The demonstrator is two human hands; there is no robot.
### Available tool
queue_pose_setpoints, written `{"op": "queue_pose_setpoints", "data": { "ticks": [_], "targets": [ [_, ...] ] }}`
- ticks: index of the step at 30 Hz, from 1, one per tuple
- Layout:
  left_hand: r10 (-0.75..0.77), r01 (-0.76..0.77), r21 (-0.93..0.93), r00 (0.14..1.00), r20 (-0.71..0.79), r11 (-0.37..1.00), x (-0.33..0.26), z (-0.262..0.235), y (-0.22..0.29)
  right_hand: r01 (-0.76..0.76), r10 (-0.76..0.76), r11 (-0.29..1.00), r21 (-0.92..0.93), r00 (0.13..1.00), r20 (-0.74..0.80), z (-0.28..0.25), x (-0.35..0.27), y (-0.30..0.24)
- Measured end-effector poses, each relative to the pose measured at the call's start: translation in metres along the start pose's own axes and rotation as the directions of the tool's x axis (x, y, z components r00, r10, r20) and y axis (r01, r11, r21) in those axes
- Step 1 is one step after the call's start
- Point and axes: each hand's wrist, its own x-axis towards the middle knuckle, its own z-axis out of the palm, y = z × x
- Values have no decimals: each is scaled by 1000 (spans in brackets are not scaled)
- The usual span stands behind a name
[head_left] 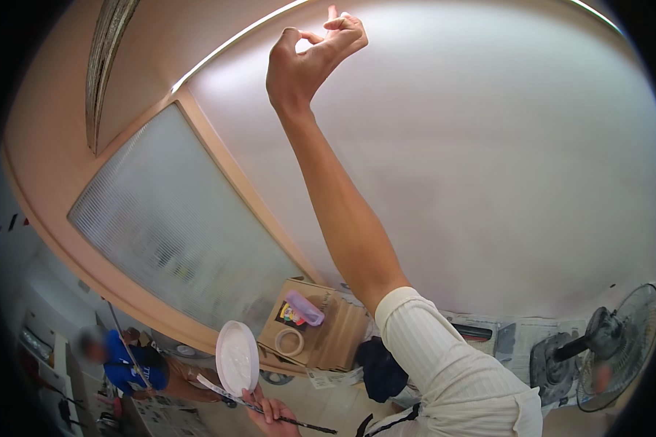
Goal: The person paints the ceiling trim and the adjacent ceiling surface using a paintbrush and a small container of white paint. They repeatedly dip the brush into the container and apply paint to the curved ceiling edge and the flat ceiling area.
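Observation:
My right arm, in a ribbed cream sleeve, stretches up along a pale wall (pixel 488 167). At its top my right hand (pixel 317 54) is closed in a pinch near the bright strip of light, one finger pointing up. Whatever it pinches, if anything, is too small to make out. Low in the view, my left hand (pixel 271 416) grips a round white tub (pixel 237 358), tilted so that white paint-like stuff shows inside. A thin dark-handled stick tool (pixel 306 425) with a whitish end also passes through the left fingers.
A wood-framed ribbed glass panel (pixel 168 226) stands left of the wall. Below are a cardboard box (pixel 342 335) with a tape roll (pixel 289 341) on it, newspapers (pixel 517 335) and a standing fan (pixel 616 342). Another person (pixel 127 364) in blue holds a long pole.

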Motion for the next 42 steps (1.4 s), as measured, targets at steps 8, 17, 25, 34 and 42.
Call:
{"op": "queue_pose_setpoints", "data": {
  "ticks": [8, 17, 25, 34, 42],
  "targets": [
    [3, -8, 77, 998, 64, 997, -11, 24, 9, -5, 14, 964, -265, 999, 33, 10, 3, 15],
    [-4, 3, 57, 1000, 19, 998, -8, 37, 2, 46, -37, 996, -70, 992, 123, 12, -19, 42],
    [-41, 41, 24, 999, 20, 999, 37, 55, 11, 27, 2, 985, -172, 986, 170, 36, -17, 57],
    [-50, 53, 12, 986, -158, 999, 46, 37, -13, -911, 752, 226, 346, 389, 532, -78, -49, -66],
    [-272, 272, 23, 957, 103, 962, 69, 33, -35, -979, 802, 116, 170, 193, 565, -116, -62, -135]
  ]
}}
